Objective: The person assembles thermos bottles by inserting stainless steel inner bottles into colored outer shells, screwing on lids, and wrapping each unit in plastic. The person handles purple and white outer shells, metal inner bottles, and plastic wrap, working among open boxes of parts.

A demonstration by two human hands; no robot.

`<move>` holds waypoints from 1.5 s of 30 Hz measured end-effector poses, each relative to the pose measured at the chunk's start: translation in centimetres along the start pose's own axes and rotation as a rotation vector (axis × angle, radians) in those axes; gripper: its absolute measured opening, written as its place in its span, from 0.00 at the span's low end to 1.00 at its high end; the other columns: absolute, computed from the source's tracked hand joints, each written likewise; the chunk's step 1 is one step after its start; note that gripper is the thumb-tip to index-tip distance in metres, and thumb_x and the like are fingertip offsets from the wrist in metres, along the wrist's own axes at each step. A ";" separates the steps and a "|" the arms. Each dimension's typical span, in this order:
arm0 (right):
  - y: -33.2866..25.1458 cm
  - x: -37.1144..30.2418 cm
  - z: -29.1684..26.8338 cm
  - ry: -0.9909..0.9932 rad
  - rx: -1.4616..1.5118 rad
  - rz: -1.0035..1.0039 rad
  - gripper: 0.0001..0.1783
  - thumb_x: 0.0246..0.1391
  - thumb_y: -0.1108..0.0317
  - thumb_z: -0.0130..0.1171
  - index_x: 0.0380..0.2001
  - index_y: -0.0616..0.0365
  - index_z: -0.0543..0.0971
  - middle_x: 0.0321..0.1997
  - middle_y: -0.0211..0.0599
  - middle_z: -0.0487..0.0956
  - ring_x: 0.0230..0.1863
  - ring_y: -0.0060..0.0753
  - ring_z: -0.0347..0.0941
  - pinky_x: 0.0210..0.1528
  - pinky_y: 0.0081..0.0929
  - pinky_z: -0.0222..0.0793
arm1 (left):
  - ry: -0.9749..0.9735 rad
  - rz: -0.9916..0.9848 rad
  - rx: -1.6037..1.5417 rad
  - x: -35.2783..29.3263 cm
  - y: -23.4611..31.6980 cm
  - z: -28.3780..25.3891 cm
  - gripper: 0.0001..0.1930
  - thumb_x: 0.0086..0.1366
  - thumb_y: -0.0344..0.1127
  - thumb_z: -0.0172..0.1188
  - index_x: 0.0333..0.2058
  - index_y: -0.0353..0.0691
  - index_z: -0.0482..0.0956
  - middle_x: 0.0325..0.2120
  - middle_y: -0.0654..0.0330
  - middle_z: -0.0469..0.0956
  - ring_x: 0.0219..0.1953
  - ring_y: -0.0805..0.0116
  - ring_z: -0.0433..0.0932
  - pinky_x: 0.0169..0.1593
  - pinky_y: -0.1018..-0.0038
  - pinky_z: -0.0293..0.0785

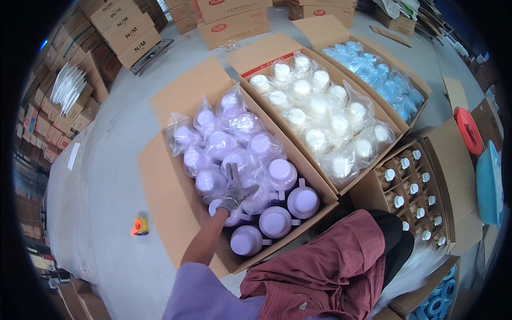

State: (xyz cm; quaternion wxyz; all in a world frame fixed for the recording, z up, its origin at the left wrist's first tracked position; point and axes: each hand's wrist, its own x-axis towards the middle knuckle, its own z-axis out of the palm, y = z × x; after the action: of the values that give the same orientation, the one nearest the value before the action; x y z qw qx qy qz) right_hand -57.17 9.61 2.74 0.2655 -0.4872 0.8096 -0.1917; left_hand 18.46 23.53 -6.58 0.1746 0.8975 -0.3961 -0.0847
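Observation:
My left hand [233, 192], in a grey glove, reaches into an open cardboard box [152, 197] in the middle of the view. Its fingers are stretched out and apart over a clear plastic bag [260, 196] among lilac plastic jugs [277, 221]. The hand appears to touch the plastic; nothing is plainly held in it. Several jugs at the near end are unwrapped, with side handles showing. Those farther back sit in clear bags [221, 143]. My right hand is out of view.
Beside it stand boxes of bagged white containers [318, 140] and bagged blue items [381, 74]. A divided carton of white-capped bottles [413, 188] is at the right, near a blue basin [489, 184] and a red one [468, 130]. An orange tape dispenser [140, 226] lies on the floor.

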 end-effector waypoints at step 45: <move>-31.4 2.4 11.8 -0.229 0.200 -0.676 0.28 0.62 0.64 0.59 0.61 0.66 0.68 0.61 0.53 0.71 0.60 0.46 0.69 0.61 0.39 0.67 | 0.373 0.054 -0.311 13.5 -0.9 -12.3 0.30 0.61 0.51 0.64 0.55 0.35 0.73 0.52 0.43 0.76 0.52 0.48 0.77 0.56 0.59 0.72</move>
State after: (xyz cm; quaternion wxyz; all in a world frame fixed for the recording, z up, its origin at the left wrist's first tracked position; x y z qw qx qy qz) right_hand -29.22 -7.29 10.73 0.3224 -0.7170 0.5453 -0.2908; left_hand 31.72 17.07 4.23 0.3831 0.8490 -0.3629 0.0273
